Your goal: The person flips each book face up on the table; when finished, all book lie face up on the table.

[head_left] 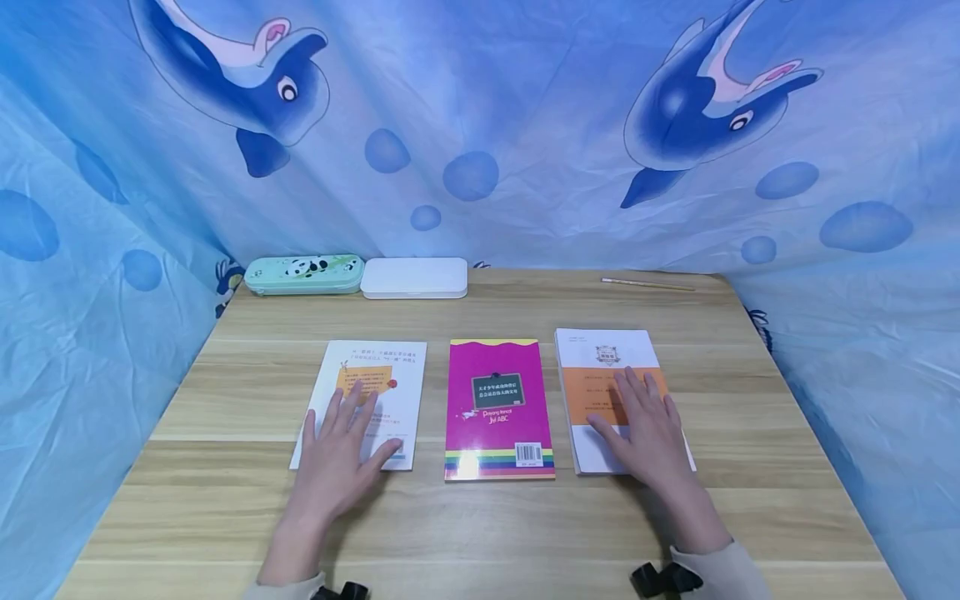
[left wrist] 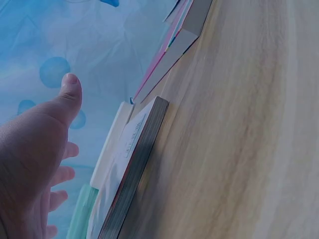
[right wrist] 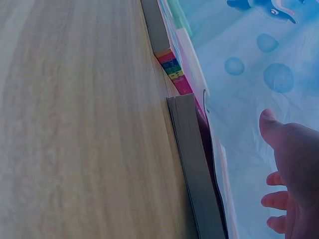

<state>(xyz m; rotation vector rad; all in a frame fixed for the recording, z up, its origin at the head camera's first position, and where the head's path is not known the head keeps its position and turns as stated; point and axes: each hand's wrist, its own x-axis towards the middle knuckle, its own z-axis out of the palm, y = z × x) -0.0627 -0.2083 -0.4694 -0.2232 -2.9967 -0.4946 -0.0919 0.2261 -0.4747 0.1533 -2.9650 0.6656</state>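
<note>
Three books lie side by side on the wooden table. My left hand (head_left: 339,454), fingers spread, is over the lower part of the left white book (head_left: 401,367), which has an orange panel. In the left wrist view a gap shows between that hand and the book's cover (left wrist: 127,144). Over the white-and-orange book (head_left: 581,392) on the right is my right hand (head_left: 647,433), its fingers also spread. The right wrist view shows this hand above the book's thick page edge (right wrist: 192,159). Between the hands lies a magenta book (head_left: 465,383) with a barcode, touched by neither.
At the table's back left stand a mint-green panda pencil case (head_left: 303,275) and a white case (head_left: 414,279), side by side. A thin pencil (head_left: 647,284) lies near the back right edge. A blue dolphin-print curtain (head_left: 525,100) surrounds the back and sides.
</note>
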